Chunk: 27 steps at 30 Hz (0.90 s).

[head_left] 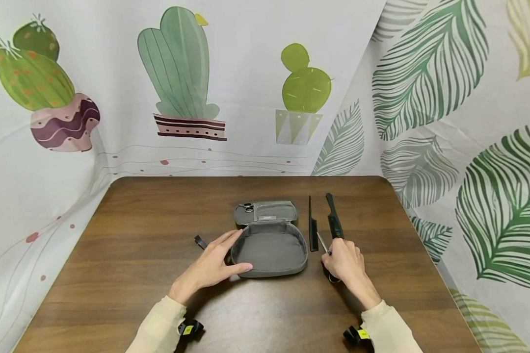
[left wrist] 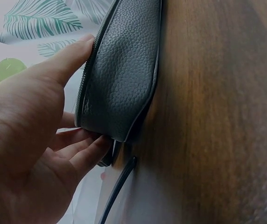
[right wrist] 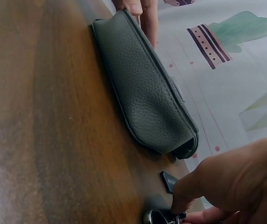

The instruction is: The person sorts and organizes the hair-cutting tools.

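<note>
A grey pouch (head_left: 269, 247) lies unzipped on the table, its lid (head_left: 276, 211) folded back. My left hand (head_left: 214, 262) holds its front left corner, thumb over the rim and fingers along the side. The pebbled outer wall (left wrist: 119, 70) shows in the left wrist view. To the right, my right hand (head_left: 345, 260) grips a pair of scissors (head_left: 321, 240); a blade points away and a finger ring (right wrist: 156, 216) shows below the hand. Just beyond are a black tail comb (head_left: 313, 235) and a black handled comb (head_left: 333, 220), the latter's near end hidden by the hand.
A small pair of scissors (head_left: 247, 207) sits in the lid, beside a mesh pocket (head_left: 276, 210). A dark strap (head_left: 200, 241) sticks out left of the pouch. The brown wooden table (head_left: 150, 220) ends at a printed cloth backdrop (head_left: 247, 162).
</note>
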Available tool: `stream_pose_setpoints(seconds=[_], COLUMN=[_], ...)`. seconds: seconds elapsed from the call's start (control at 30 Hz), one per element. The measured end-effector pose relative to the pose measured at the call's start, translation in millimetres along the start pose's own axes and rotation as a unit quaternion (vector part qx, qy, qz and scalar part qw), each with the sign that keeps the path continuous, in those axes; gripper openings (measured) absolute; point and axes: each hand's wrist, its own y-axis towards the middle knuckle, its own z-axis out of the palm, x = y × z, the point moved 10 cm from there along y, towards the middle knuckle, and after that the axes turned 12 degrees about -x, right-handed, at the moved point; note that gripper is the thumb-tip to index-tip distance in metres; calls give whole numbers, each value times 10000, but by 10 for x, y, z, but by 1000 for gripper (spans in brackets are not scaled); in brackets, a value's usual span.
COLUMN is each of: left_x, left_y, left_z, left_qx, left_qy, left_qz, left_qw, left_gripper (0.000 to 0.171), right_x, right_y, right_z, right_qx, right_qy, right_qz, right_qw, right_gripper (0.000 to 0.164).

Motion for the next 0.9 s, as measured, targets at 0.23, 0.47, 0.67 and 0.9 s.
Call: stream_pose_setpoints(seconds=[0.23, 0.47, 0.67, 0.9], left_x=[22, 41, 43, 31], left_y=[-1, -5, -7, -14], left_z=[5, 12, 13, 9], left_qx=[-29, -30, -17, -30], left_qy=[-20, -25, -43, -88], left_qz=[-28, -27, -41, -23], left_qw=[10000, 10000, 10000, 10000], left_gripper=[101, 101, 102, 101], right_x=[-5, -41, -34, 69], right_y=[26, 22, 9, 34], right_z=[-14, -53, -167, -385], right_qx=[0, 7, -199, -606], right_qy=[-18, 82, 189, 309], right_qz=[-67, -190, -407, -622], right_qw=[10000, 9998, 9988, 9957], right_gripper=[27, 34, 26, 4])
